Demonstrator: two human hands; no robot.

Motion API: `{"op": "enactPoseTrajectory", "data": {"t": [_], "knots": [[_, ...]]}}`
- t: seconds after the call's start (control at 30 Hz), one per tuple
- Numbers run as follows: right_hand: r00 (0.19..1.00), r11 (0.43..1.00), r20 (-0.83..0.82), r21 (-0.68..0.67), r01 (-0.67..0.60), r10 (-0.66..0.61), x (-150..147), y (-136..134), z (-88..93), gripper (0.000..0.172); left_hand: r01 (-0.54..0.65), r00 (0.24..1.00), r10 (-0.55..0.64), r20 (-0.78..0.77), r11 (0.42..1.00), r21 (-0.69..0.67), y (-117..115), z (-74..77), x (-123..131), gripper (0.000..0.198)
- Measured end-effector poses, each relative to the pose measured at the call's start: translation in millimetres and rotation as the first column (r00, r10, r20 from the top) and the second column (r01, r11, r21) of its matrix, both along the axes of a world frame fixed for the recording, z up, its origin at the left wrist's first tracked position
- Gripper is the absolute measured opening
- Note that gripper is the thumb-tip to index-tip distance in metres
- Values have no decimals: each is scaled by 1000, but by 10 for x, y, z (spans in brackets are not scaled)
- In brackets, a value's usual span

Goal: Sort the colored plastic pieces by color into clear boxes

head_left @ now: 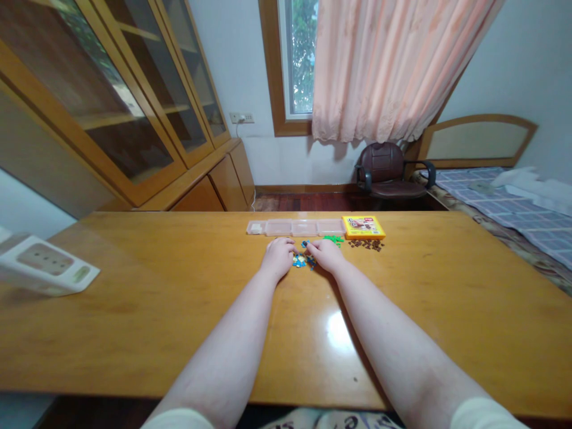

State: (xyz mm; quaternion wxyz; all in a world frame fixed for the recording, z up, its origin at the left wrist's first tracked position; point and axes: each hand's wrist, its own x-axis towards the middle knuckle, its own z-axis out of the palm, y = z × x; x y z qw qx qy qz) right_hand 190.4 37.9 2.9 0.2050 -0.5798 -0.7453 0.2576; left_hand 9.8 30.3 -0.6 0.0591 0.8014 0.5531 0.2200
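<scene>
Both my forearms reach forward over a glossy wooden table (134,298). My left hand (277,256) and my right hand (327,255) rest knuckles-up on either side of a small heap of blue building pieces (302,260). Each hand has its fingers curled in against the heap; whether either one pinches a piece is hidden. A small green heap (333,239) lies just beyond my right hand, and a scatter of brown pieces (366,244) lies further right.
A clear plastic box with several compartments (295,227) lies behind the heaps, with a yellow box (363,226) at its right end. A white device (42,265) sits at the table's left edge. Beyond stand a cabinet, a brown chair (388,170) and a bed.
</scene>
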Motion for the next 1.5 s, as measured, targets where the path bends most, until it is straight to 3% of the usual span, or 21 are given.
{"op": "enactPoseTrajectory", "data": {"t": [0.3, 0.57, 0.7, 1.0, 1.3, 1.5], "knots": [[996, 998, 65, 14, -58, 57, -2, -31, 48, 48, 33, 999, -33, 2, 999, 14, 16, -43, -16, 31], [999, 999, -6, 21, 32, -32, -18, -11, 33, 48, 32, 999, -32, -21, 999, -2, 31, -59, -21, 32], [999, 999, -49, 41, -9, 11, -3, -14, 13, 45, 40, 999, -40, 8, 999, 16, 26, -38, -19, 32], [997, 998, 66, 53, -37, 34, -27, -2, -14, 48, 9, 1000, -10, 10, 1000, 9, 8, 5, -18, 29], [996, 998, -86, 53, 31, -26, 4, 10, -17, 44, 55, 998, -55, -12, 998, -8, 20, -30, 0, 34], [999, 998, -28, 53, -29, 30, -24, -31, 16, 47, 22, 1000, -22, -16, 999, -30, 28, -35, -9, 34]]}}
